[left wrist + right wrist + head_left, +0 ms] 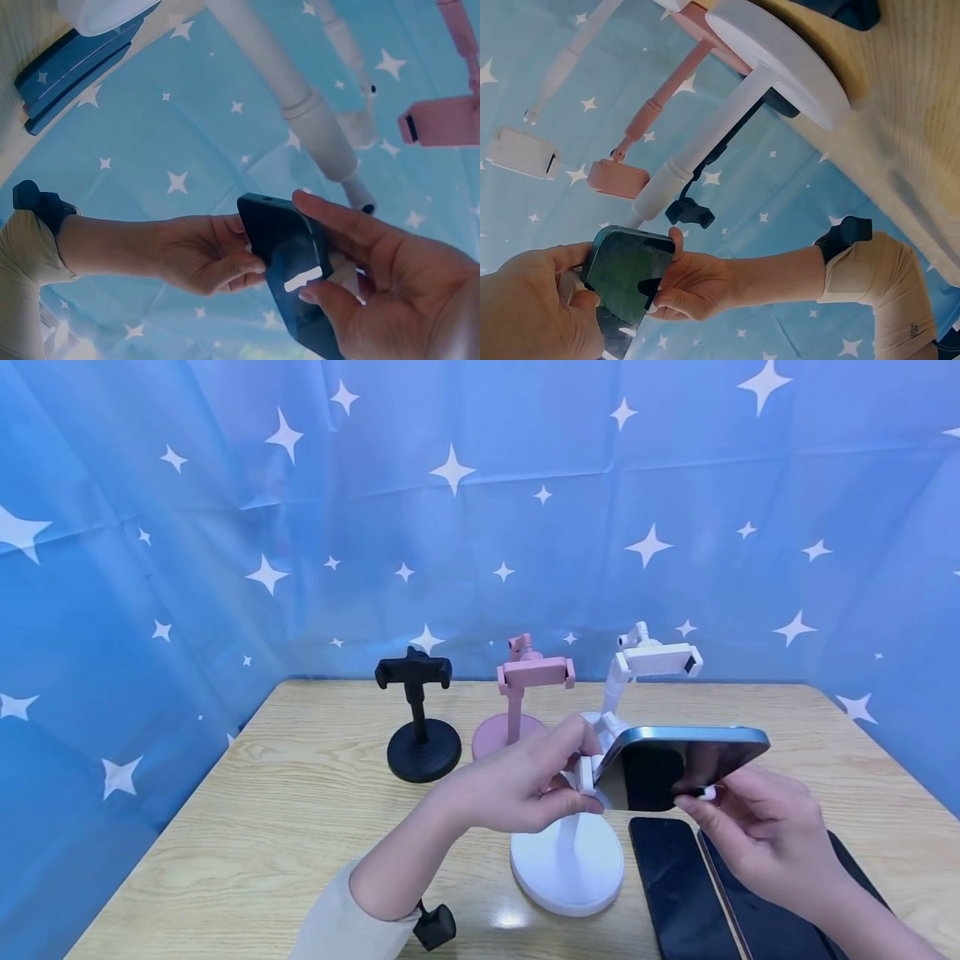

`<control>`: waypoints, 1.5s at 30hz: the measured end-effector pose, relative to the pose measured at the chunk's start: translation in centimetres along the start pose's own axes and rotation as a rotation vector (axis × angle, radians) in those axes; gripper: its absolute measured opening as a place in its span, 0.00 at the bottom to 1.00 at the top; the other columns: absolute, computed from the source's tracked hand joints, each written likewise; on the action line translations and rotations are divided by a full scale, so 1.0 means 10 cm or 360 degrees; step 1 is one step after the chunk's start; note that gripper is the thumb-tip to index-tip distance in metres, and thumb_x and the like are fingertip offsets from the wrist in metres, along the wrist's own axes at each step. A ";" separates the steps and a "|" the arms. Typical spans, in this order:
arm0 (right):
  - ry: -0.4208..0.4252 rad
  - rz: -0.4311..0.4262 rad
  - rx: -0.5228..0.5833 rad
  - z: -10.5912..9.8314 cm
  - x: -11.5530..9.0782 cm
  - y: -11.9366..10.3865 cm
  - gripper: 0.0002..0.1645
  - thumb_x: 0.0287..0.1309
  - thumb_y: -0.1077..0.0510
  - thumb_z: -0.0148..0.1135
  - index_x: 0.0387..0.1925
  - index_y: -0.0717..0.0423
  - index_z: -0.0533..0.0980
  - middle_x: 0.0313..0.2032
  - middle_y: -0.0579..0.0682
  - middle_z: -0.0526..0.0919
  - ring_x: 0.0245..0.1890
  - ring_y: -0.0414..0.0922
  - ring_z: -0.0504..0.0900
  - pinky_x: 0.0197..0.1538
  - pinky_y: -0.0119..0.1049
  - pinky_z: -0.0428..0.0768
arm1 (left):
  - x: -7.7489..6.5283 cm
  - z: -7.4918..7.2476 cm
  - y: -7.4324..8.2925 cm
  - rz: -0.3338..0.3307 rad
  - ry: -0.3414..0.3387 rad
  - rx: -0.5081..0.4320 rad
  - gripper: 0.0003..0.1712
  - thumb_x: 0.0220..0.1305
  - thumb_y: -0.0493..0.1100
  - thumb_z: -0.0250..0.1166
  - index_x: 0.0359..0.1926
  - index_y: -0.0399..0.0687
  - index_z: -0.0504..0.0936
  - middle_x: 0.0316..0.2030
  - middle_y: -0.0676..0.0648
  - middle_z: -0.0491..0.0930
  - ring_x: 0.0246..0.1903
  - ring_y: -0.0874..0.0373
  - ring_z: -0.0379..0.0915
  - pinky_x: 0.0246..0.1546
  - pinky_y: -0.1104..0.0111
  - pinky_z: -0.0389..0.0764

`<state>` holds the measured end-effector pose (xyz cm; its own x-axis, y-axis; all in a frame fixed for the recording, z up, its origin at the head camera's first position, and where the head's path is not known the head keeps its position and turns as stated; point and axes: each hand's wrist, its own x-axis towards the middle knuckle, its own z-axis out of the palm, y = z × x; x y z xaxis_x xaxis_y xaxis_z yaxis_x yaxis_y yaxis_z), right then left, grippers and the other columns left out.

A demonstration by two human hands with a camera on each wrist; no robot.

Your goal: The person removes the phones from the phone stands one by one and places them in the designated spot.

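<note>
A smartphone [701, 745] with a blue edge is tilted above the white phone stand [567, 872], level with its holder. My left hand [517, 781] pinches one white end of that holder, beside the phone's left edge. At the phone's opposite side my right hand [776, 831] grips it, thumb on the screen face and fingers behind. A small white piece shows by that thumb. In the left wrist view the phone [281, 240] stands between both hands, partly covered by fingers. The right wrist view shows the stand's white pole [720, 127]; the holder's back is mostly hidden.
Behind stand a black phone stand [423, 752], a pink one [534, 672] and another white one [660, 660]. Dark phones [678, 885] lie at the front right, partly under my right arm. A blue star-patterned curtain [480, 527] hangs behind the wooden table [247, 827].
</note>
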<state>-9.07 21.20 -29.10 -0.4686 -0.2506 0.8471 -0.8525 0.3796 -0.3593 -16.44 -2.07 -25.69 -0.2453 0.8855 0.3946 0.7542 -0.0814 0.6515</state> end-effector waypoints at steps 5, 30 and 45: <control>-0.0033 0.0076 -0.0096 0.00 -0.05 -0.05 0.12 0.57 0.54 0.59 0.29 0.61 0.77 0.32 0.37 0.79 0.20 0.28 0.68 0.17 0.22 0.61 | -0.02 0.02 0.01 -0.0027 -0.0038 -0.0111 0.14 0.58 0.26 0.58 0.36 0.36 0.60 0.34 0.41 0.67 0.34 0.64 0.73 0.35 0.79 0.77; 0.0108 0.0096 -0.0024 0.07 -0.14 -0.07 0.12 0.56 0.59 0.61 0.28 0.67 0.76 0.32 0.40 0.79 0.19 0.27 0.68 0.15 0.22 0.62 | -0.02 0.01 0.00 -0.0125 -0.0006 -0.0183 0.18 0.53 0.29 0.65 0.39 0.37 0.64 0.36 0.41 0.72 0.39 0.64 0.78 0.40 0.77 0.77; 0.0053 0.0054 0.0022 0.02 -0.11 -0.10 0.18 0.56 0.63 0.61 0.42 0.77 0.73 0.44 0.52 0.80 0.42 0.36 0.78 0.47 0.19 0.72 | -0.05 -0.09 -0.02 0.0040 0.0253 0.0149 0.28 0.40 0.36 0.76 0.41 0.39 0.70 0.39 0.44 0.73 0.39 0.64 0.76 0.43 0.77 0.75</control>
<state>-7.76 20.87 -29.72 -0.4894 -0.2076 0.8470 -0.8395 0.3752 -0.3931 -17.00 -2.90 -25.45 -0.3134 0.7996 0.5122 0.8128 -0.0530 0.5801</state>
